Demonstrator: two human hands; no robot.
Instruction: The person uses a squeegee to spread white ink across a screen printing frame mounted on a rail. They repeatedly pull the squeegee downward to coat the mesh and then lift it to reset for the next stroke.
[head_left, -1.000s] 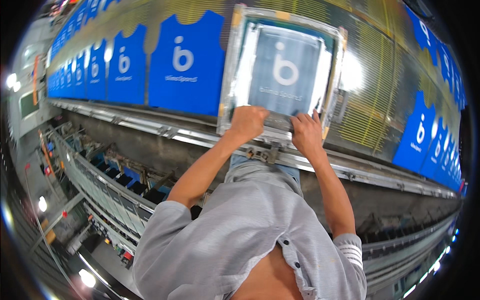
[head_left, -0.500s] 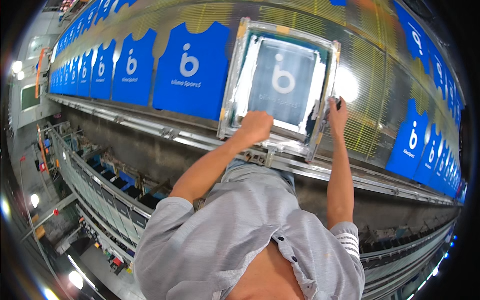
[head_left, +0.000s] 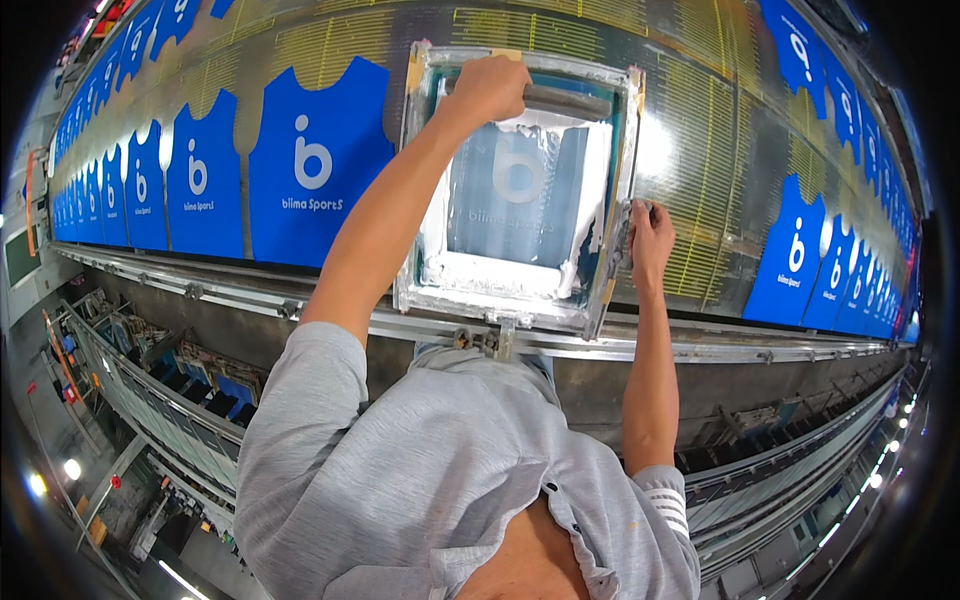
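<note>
A screen printing frame lies flat on the long table in front of me, its metal rim smeared with white ink. Through its mesh a round letter-like mark shows faintly. My left hand is closed at the far end of the frame, gripping a squeegee that lies across the mesh; the fist hides part of it. White ink is banked along the near end and sides of the mesh. At the frame's right edge, my right hand is closed on the rim with bent fingers.
Blue sleeveless shirt panels with white prints line the table to the left, and more panels lie at the right. Yellow ruled lines cover the tabletop. A metal rail runs along its near edge. Racks stand behind me.
My left hand has moved from the near end of the frame to its far end with the squeegee. My right hand stays at the right rim. The head view has shifted slightly.
</note>
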